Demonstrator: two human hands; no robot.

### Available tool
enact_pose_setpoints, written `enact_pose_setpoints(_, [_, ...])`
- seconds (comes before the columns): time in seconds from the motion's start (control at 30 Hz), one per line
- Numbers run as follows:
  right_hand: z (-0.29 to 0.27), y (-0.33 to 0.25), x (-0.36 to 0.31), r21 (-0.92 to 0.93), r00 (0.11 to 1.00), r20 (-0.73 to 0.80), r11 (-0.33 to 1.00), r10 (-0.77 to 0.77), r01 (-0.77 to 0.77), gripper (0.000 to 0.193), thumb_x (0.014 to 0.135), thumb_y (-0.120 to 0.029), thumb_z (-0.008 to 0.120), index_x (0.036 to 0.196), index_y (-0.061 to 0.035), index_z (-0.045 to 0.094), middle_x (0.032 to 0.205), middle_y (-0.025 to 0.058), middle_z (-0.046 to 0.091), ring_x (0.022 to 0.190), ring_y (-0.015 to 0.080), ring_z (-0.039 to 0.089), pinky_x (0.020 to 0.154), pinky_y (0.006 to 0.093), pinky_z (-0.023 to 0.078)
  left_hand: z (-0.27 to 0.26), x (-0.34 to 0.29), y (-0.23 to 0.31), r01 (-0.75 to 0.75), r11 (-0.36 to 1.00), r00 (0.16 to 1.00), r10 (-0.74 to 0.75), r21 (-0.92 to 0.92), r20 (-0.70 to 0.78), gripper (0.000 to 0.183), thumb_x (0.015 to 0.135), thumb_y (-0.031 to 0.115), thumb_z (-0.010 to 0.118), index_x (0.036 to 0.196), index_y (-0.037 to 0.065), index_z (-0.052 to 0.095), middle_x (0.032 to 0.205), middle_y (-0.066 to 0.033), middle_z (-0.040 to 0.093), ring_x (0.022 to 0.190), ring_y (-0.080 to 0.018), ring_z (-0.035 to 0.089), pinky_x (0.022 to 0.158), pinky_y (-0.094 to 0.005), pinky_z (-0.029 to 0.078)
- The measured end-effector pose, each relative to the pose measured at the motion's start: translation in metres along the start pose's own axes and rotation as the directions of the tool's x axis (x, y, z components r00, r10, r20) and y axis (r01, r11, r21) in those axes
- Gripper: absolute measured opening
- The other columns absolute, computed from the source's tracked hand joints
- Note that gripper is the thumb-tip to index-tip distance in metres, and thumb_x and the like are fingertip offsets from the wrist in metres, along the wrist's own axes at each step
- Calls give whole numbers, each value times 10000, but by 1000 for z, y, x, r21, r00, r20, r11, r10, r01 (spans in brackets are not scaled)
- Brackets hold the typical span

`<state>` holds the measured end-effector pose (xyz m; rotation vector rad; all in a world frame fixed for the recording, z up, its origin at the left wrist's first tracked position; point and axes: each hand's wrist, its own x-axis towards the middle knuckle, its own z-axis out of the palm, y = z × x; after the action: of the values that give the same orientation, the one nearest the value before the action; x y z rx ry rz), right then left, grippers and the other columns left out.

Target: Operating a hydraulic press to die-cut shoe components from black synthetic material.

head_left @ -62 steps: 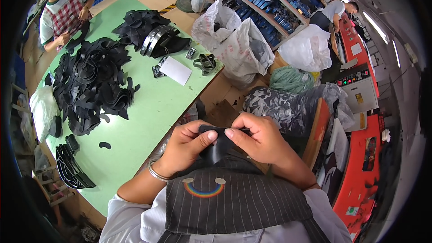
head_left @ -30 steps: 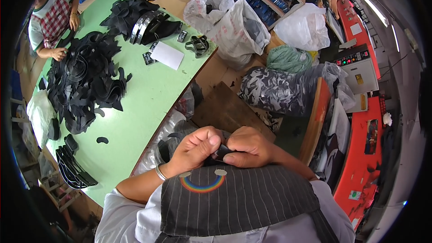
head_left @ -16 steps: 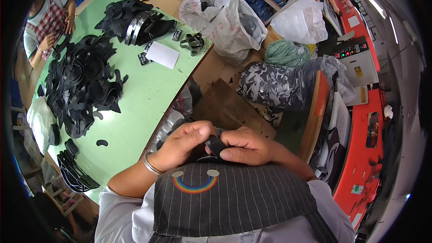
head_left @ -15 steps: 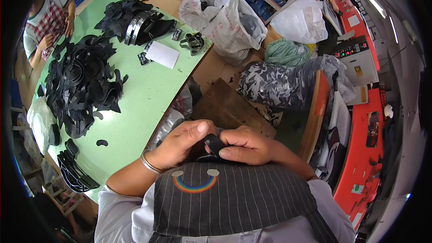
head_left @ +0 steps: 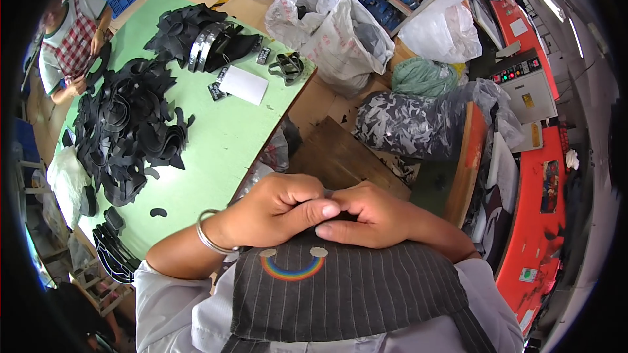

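Flanking left hand [head_left: 278,210]: heaped green table [head_left: 219,140]

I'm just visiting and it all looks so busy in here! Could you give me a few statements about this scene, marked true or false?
1. The left hand and right hand are close together above the striped apron. True.
2. The bracelet is on the right wrist. False: the bracelet is on the left wrist.
3. A dark piece between the hands is mostly hidden. True.
4. The white sheet lies on the floor. False: the white sheet is on the green table.
5. A heap of black pieces lies on the green table. True.
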<state>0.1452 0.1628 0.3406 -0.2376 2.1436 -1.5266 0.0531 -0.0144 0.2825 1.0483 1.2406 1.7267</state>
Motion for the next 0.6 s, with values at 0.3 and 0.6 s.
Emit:
enact_pose_setpoints(0.3, [-24, -13, 7, 76, 969, 228, 994, -99, 83, 295, 953, -275, 590, 853, -1, 632, 621, 119, 542, 531, 185, 527, 520, 341, 398, -14, 3, 21, 42, 988, 981, -13, -148, 192, 392, 943, 250, 620, 631, 39, 510, 564, -25, 414, 532, -133, 408, 527, -323, 345])
enact_pose_setpoints(0.6, [-3, -6, 2, 766, 978, 124, 609, 170, -203, 300, 925, -268, 602, 1010, 6, 688, 611, -24, 495, 533, 44, 402, 489, 229, 284, 19, -20, 2, 180, 537, 923, -381, -824, -46, 408, 980, 405, 512, 972, 20, 646, 598, 37, 452, 609, -90, 449, 602, -249, 381])
